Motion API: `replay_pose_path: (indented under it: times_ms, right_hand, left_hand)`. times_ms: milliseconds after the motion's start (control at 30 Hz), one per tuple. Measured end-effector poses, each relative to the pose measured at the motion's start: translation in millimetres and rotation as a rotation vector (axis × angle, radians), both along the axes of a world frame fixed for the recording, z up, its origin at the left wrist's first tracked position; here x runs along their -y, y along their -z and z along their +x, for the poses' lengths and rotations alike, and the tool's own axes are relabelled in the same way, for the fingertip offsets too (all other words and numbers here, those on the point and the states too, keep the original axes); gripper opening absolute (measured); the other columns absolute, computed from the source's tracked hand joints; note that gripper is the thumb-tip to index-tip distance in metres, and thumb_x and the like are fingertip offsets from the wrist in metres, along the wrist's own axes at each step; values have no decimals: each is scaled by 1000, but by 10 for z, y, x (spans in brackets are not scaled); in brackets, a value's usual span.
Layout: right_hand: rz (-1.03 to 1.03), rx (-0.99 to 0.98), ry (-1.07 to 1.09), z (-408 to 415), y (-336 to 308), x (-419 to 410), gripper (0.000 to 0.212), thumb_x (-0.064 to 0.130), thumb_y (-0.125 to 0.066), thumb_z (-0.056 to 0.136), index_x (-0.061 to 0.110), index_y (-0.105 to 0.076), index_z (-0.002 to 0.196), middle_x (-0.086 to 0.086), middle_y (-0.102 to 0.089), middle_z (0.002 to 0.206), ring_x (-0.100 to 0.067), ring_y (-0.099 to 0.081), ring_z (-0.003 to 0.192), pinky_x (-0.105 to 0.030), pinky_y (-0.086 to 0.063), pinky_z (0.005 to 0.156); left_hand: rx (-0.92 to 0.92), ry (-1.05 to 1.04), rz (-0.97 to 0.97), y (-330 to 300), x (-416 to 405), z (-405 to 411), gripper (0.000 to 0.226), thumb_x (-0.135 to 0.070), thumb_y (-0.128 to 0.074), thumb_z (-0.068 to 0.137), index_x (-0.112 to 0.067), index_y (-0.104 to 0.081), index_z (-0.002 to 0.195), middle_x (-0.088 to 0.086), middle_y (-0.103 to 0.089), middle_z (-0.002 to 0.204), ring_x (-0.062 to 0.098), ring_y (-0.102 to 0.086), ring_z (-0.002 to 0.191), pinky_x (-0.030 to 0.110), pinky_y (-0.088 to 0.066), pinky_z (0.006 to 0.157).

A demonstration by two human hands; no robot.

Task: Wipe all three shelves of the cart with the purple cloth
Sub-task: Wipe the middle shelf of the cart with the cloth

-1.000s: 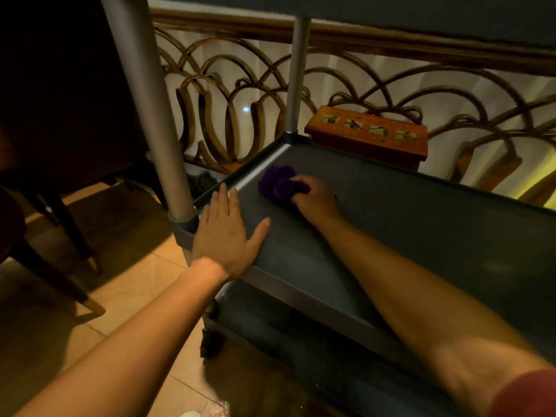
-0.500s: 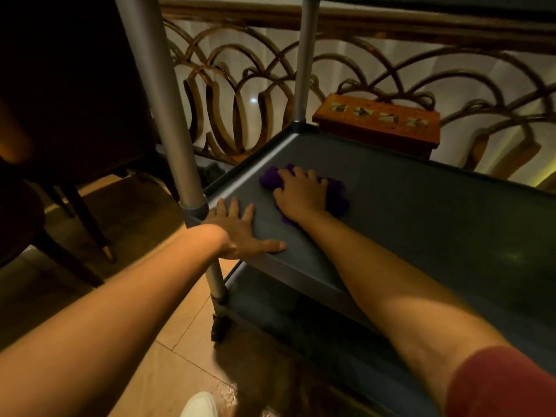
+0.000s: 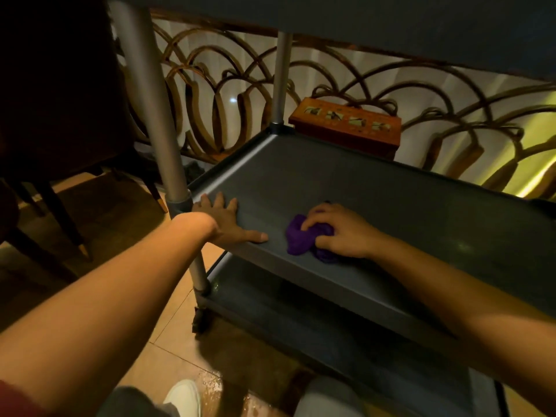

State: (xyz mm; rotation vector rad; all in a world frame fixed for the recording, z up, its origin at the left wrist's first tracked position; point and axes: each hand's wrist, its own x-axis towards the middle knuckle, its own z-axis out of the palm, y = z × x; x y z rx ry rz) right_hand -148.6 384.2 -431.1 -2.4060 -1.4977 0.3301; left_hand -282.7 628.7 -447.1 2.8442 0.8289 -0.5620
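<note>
A grey cart's middle shelf point(image 3: 376, 188) fills the centre of the head view. A bunched purple cloth point(image 3: 299, 236) lies on it near the front rim, and my right hand point(image 3: 340, 233) is closed over it, pressing it on the shelf. My left hand point(image 3: 228, 224) lies flat with fingers spread on the shelf's front left corner, beside the near cart post point(image 3: 156, 115). The bottom shelf point(image 3: 301, 320) shows below. The top shelf's underside point(image 3: 391, 22) spans the top of the view.
An orange wooden box point(image 3: 346, 124) stands behind the cart against a curved wooden railing point(image 3: 210, 85). A dark chair point(image 3: 54, 115) is on the left on the tiled floor. A cart wheel point(image 3: 200, 320) sits at the near corner. My white shoe point(image 3: 183, 398) is at the bottom.
My right hand has dragged the purple cloth from the shelf's far left corner toward the front rim and rightward. My left hand stayed flat on the front left corner.
</note>
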Motion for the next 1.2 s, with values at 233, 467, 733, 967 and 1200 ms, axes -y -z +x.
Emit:
replay_pose_path:
  times_ms: [233, 467, 733, 967, 1200]
  right_hand:
    - [113, 90, 171, -114, 85, -498, 39, 39, -59, 87, 29, -65, 124, -2, -55, 140, -25, -50, 128, -38, -41, 103]
    - [86, 55, 106, -203, 97, 136, 28, 19, -62, 90, 26, -72, 115, -6, -59, 129, -27, -53, 118, -37, -43, 99]
    - [-65, -168, 171, -343, -208, 1657, 37, -6, -67, 79, 30, -69, 77, 0, -60, 113, -12, -54, 106, -22, -37, 100]
    - [215, -20, 247, -292, -140, 1183, 29, 2, -67, 83, 22, -77, 101, -3, -57, 139, -17, -49, 128, -25, -31, 110]
    - [17, 25, 234, -338, 14, 1552, 24, 14, -68, 86, 26, -73, 106, -5, -55, 140, -22, -53, 126, -23, -32, 104]
  left_hand:
    - [7, 26, -29, 71, 174, 81, 155, -108, -28, 30, -29, 8, 158, 2, 12, 168, 37, 14, 152, 68, 3, 115]
    - [-14, 2, -75, 6, 231, 95, 140, -99, -48, 54, -25, 11, 158, 5, 16, 167, 38, 18, 151, 63, 0, 120]
    - [16, 45, -44, -77, 299, 32, 131, -91, -51, 63, -22, 2, 160, 9, 5, 168, 40, 6, 152, 61, -7, 121]
    - [151, 265, -111, -88, 1005, 398, 136, -107, -34, 45, -40, 4, 157, -1, 5, 169, 36, 6, 153, 72, -5, 115]
    - [104, 304, -34, 210, 1174, 367, 115, -100, -20, 64, -38, 6, 157, 2, 11, 168, 37, 13, 152, 69, 5, 116]
